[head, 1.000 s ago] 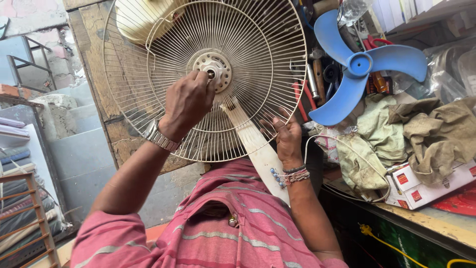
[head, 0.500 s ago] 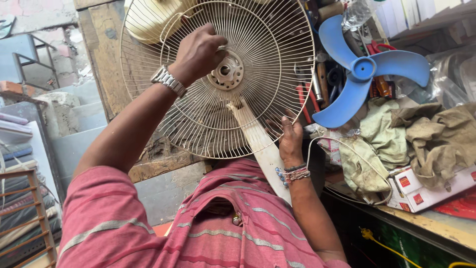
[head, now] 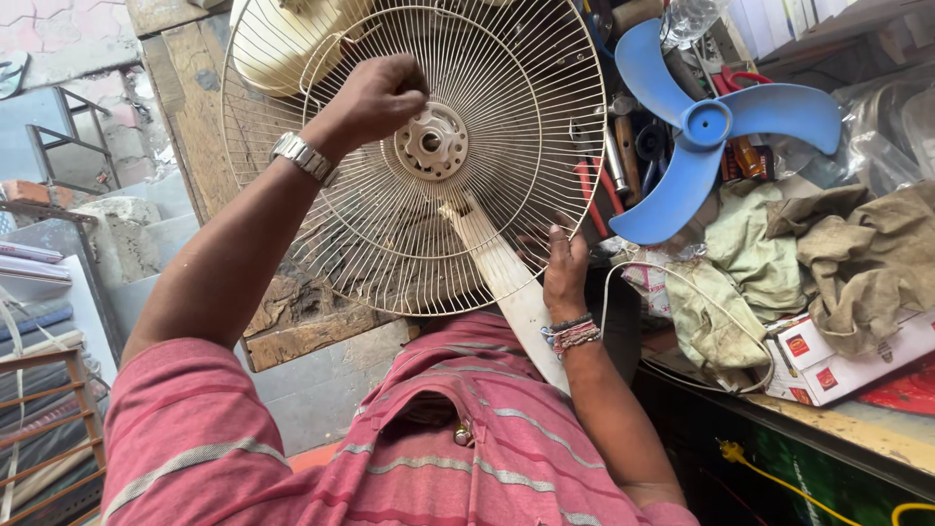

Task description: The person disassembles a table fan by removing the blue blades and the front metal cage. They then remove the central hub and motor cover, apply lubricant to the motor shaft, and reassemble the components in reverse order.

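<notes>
Change: the left hand (head: 375, 97) has lifted off the hub and now sits up and to the left of it on the wires; the right hand (head: 565, 268) has hardly shifted.
Fan guard (head: 467, 88): cream wire cage, held up in front of the chest, spanning both hands. Probably light but springy; thin wires would bend, so the rim or stem seems the firmer hold.
Blue fan blade (head: 706, 122): on the cluttered bench, well right of the right fingers.
Stem (head: 506, 282): flat cream bar, just beside the right palm.
Hub (head: 430, 142): just right of the left knuckles.
Left fingers: curled shut around the wires.
Right fingers: spread, pressed against the lower rim.
</notes>
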